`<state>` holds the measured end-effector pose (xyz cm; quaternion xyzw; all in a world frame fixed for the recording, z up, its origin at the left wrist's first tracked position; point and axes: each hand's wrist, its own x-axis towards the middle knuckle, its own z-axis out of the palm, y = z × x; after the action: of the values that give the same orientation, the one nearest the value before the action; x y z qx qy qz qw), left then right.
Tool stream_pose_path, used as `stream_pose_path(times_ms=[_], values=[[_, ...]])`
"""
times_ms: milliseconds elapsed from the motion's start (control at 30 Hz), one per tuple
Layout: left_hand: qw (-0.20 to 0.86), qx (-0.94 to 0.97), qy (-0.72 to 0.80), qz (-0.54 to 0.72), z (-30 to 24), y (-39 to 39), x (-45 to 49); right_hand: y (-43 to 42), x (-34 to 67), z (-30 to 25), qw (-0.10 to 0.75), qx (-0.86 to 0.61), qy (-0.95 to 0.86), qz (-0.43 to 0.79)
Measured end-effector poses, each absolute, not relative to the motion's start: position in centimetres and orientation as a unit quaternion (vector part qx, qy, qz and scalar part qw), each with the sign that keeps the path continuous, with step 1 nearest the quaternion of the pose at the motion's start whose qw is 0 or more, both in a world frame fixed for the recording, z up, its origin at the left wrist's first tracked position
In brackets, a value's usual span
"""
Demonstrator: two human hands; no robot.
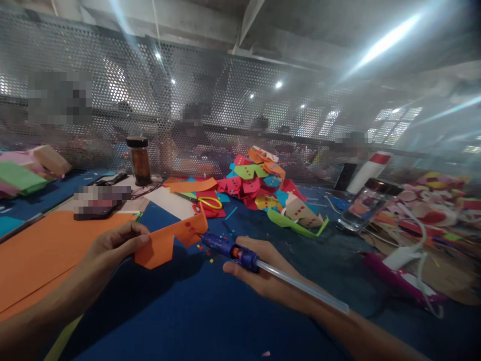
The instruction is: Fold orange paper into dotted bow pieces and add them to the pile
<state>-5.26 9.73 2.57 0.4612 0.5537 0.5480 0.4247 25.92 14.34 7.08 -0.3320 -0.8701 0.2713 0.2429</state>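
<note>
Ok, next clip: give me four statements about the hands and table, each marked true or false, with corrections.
1. The left hand holds an orange paper piece. True.
2. The right hand holds scissors. False: the right hand holds a blue glue gun.
3. A clear glue stick juts from the rear of the glue gun. True.
4. The dark-lidded jar lies on its side. False: the dark-lidded jar stands upright.

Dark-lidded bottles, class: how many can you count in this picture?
2. The brown bottle is beyond the left hand; the clear bottle is to the right of the colourful paper pile. Others may be hidden behind the pile.
</note>
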Motion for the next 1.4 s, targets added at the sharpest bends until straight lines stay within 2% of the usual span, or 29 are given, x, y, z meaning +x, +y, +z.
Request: stream_pose_path(times_ms=[1400], values=[[0.42, 0.462, 0.548, 0.557, 2.23, 9.87, -5.24, 14.18, 26.0, 6.72, 0.243, -0.332, -0.875, 0.255]])
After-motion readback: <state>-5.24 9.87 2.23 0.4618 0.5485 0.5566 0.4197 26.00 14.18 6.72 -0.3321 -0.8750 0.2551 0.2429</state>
